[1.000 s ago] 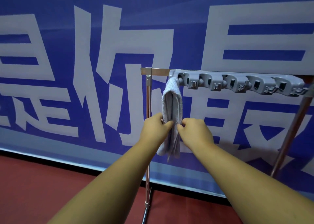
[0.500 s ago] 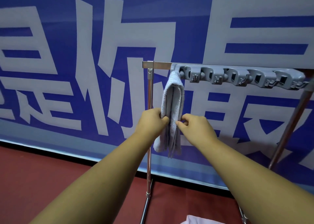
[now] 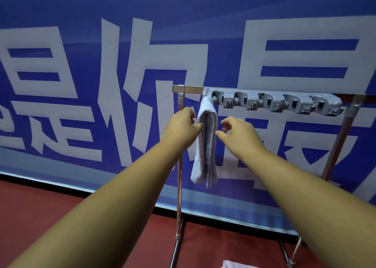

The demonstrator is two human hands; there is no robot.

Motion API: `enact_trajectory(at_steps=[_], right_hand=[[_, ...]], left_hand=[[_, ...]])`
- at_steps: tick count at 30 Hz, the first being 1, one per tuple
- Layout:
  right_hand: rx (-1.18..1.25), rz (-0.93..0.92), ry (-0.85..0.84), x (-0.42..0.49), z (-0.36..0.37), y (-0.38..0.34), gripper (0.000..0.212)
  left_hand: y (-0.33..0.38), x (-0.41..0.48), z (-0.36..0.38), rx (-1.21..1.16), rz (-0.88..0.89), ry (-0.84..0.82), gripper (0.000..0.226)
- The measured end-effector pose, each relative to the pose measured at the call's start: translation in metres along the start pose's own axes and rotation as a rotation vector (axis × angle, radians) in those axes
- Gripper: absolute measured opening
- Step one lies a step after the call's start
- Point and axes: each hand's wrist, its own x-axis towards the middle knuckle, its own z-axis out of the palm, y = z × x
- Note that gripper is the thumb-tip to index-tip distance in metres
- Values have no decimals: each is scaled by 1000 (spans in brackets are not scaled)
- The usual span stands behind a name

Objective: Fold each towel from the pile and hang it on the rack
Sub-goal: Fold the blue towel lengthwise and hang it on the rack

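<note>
One fluffy grey terry towel (image 3: 205,145), folded narrow, hung from the moulded plastic clip bar (image 3: 270,102) on the metal rack (image 3: 193,89). Your left hand (image 3: 181,127) touched its edge, grip unclear; your right hand (image 3: 240,135) hovered released beside it.
</note>
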Motion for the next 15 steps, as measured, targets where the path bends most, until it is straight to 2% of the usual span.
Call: enact_trajectory(at_steps=[4,9,15], right_hand=[[6,11,37,16,1,-13,42],[-48,21,35,28,7,-23,25],[-88,23,69,38,13,-31,23]], left_hand=[[12,17,-2,84,59,7,31],[19,32,3,160,115,43,22],[28,50,-3,193,152,72,22]])
